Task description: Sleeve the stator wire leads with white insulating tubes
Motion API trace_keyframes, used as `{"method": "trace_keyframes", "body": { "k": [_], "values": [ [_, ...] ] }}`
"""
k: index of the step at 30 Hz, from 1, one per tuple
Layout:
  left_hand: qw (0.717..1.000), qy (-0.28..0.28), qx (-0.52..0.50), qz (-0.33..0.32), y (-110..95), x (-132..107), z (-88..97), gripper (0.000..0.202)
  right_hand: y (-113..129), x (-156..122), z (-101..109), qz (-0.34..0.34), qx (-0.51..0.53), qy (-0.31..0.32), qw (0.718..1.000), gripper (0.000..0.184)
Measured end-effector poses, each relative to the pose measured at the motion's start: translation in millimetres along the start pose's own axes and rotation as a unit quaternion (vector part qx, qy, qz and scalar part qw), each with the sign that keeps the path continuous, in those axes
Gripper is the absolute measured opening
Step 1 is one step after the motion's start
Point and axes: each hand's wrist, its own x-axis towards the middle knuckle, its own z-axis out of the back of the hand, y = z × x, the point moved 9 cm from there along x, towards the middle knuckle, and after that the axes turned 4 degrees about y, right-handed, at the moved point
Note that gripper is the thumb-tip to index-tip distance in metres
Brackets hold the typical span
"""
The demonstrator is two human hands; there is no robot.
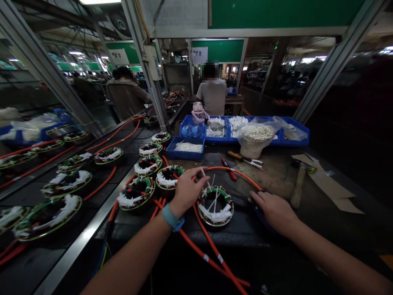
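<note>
A ring-shaped motor stator (215, 219) with copper windings, white sleeving and green wires lies on the bench in front of me. Thin white cable ties (215, 198) stick up across its opening. My left hand (190, 189), a blue band on its wrist, is at the stator's upper left, thumb and fingers pinched on a thin white cable tie (203, 171). To the right of the stator, my right hand (274, 212) is curled low over a dark object with a bluish edge; its kind is hidden. An orange sleeved cable (242, 173) arcs between both hands.
More stators (136, 194) stand left, beside a conveyor (101, 184) carrying others. Behind are blue bins (215, 141), a blue tray (186, 155) of white ties and a bagged tub (250, 149). A red-handled tool (229, 169), screwdriver (239, 156) and hammer (297, 186) lie right. Two people sit beyond.
</note>
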Motion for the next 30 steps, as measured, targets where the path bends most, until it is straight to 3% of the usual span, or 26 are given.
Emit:
{"method": "trace_keyframes", "body": {
  "k": [2,4,6,9,16,18,21,23,25,28,30],
  "values": [
    [0.998,0.064,0.013,0.001,5,6,-5.5,0.052,9,11,8,0.014,0.003,0.022,1.0,0.044],
    [0.989,0.144,0.023,-0.02,5,12,-17.2,0.054,20,25,17,0.028,-0.004,0.044,0.999,0.043],
    [0.982,0.183,0.024,-0.048,2,17,-24.1,0.037,30,39,23,0.042,-0.017,0.062,0.997,0.04],
    [0.977,0.2,0.018,-0.07,1,19,-27.9,0.012,42,57,30,0.062,-0.033,0.072,0.995,0.034],
    [0.987,0.142,-0.042,-0.066,4,11,-18.5,0.004,49,66,25,0.095,-0.043,0.088,0.991,0.03],
    [0.993,0.085,-0.071,-0.048,10,8,-4.6,0.007,42,60,21,0.087,-0.048,0.092,0.991,0.031],
    [0.994,-0.019,-0.104,0.011,33,0,23.9,0.028,31,52,22,0.071,-0.047,0.084,0.993,0.037],
    [0.991,-0.031,-0.119,0.045,46,-4,32.2,0.034,32,51,26,0.076,-0.043,0.079,0.993,0.038],
    [0.989,0.027,-0.132,0.054,50,-5,25.2,0.03,40,55,30,0.092,-0.043,0.084,0.991,0.037],
    [0.978,0.14,-0.147,0.035,38,-3,3.6,0.024,58,67,37,0.121,-0.049,0.096,0.987,0.036],
    [0.973,0.175,-0.147,0.025,29,-1,-5.2,0.016,68,73,41,0.145,-0.052,0.096,0.983,0.033]
  ]
}}
